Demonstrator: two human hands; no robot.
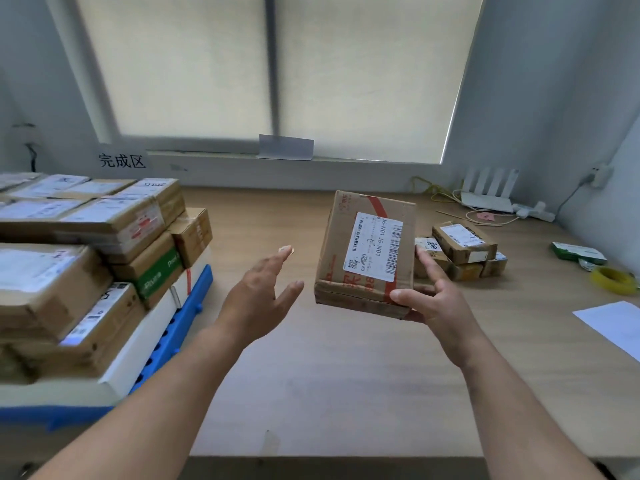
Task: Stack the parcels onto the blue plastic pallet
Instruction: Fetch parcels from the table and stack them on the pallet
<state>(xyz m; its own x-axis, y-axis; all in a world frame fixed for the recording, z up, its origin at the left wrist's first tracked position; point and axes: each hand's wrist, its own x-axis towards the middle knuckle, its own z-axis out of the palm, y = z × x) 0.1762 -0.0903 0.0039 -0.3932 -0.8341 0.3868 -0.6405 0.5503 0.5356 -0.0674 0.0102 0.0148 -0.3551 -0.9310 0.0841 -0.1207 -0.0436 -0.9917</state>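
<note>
A brown cardboard parcel [367, 254] with a white barcode label and red tape is held above the table, tilted toward me. My right hand [433, 292] grips its right edge and lower right corner, thumb on the front face. My left hand [259, 292] hovers open a little to the parcel's left, fingers spread, touching nothing. The blue plastic pallet [180, 327] lies at the left and carries a stack of several parcels [86, 244] on a flat white box. A few small parcels [460, 251] sit on the table behind my right hand.
The wooden table [329, 375] runs to a window sill at the back. A white router [488, 192] with cables stands back right. A green packet [578, 254], a yellow tape roll [613, 278] and a white sheet [613, 323] lie at the right. A coin [286, 250] lies mid-table.
</note>
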